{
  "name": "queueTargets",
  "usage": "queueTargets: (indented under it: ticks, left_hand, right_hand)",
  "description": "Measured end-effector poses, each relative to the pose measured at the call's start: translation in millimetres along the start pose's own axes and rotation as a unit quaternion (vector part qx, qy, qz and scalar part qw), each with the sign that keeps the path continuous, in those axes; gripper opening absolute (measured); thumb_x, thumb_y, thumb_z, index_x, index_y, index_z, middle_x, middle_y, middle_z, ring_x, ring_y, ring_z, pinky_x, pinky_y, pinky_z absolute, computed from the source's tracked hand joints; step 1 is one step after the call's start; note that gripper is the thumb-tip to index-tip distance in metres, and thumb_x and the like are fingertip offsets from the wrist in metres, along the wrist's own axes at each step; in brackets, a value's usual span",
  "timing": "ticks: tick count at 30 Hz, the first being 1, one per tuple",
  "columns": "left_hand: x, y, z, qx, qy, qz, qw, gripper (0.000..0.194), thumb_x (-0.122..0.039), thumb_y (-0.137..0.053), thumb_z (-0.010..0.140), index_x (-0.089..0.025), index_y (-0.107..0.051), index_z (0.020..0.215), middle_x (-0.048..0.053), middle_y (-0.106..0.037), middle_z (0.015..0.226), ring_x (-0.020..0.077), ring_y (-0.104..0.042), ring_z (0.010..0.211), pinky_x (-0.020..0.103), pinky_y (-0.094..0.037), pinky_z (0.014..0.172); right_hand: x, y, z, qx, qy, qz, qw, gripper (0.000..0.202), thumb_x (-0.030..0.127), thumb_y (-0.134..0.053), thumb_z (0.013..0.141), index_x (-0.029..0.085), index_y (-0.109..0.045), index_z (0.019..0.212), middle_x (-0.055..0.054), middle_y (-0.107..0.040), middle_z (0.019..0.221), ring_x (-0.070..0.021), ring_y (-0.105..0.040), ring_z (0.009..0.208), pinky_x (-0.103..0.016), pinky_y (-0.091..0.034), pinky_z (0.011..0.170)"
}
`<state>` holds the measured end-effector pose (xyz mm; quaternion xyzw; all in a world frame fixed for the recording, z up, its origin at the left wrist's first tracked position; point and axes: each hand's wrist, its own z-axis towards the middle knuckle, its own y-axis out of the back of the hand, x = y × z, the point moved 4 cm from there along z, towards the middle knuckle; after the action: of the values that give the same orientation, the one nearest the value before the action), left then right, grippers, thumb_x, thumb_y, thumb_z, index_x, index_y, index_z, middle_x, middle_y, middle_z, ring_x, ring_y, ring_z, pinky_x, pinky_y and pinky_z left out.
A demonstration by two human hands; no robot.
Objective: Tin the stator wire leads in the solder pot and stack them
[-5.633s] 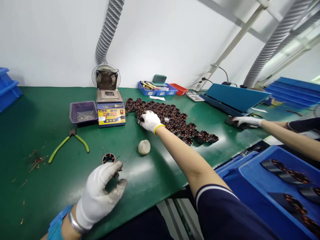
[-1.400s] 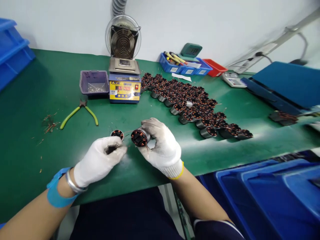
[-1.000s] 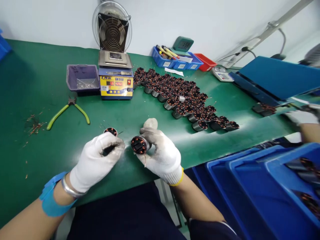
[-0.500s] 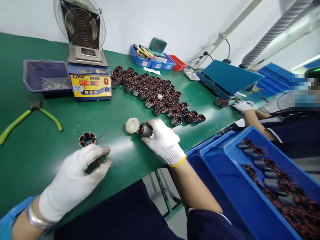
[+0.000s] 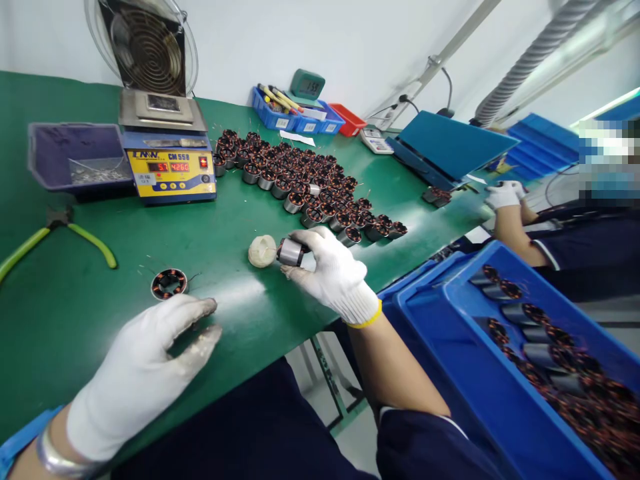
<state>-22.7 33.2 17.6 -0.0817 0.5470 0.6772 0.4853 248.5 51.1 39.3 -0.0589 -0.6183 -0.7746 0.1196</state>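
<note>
My right hand [image 5: 336, 275], in a white glove with a yellow cuff, grips a wound motor stator [image 5: 289, 253] on its side between thumb and fingers. The stator's wire end points left at a small round cream-coloured pot [image 5: 262, 251]; whether wire and pot touch, I cannot tell. My left hand [image 5: 143, 367], gloved with stained fingertips, hovers at the near left, thumb and fingers apart and nothing between them. Just beyond it another stator [image 5: 157, 285] sits upright on the green table, copper windings up and loose wire ends sticking out.
A yellow-blue solder pot unit [image 5: 173, 177] stands behind, with a fan [image 5: 153, 53], a purple bin [image 5: 43, 157] and green-handled cutters [image 5: 93, 243]. Many stators [image 5: 300, 180] fill the mid-table. Blue crates [image 5: 453, 303] flank my right arm; a co-worker's gloved hands [image 5: 503, 195] are farther right.
The stator in my right hand has turned, so its bright metal side now shows. My left hand stays nearly still. The co-worker's hands have shifted right, and the unit's display reads differently.
</note>
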Motion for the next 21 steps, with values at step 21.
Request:
queueTargets:
  ticks: [21]
  left_hand:
    - [-0.9,-8.6,0.0,0.072,0.0,0.026,0.997,0.024,-0.036,-0.056,0.091,-0.02,-0.073,0.097,0.005,-0.077,0.089,0.0184,-0.074,0.078,0.026,-0.058,0.071]
  right_hand:
    - [39.0,-15.0,24.5,0.039,0.103,-0.186,0.976,0.035,0.022,-0.056,0.09,0.023,-0.069,0.123,-0.013,-0.066,0.12,-0.0279,-0.059,0.095,-0.038,-0.04,0.075]
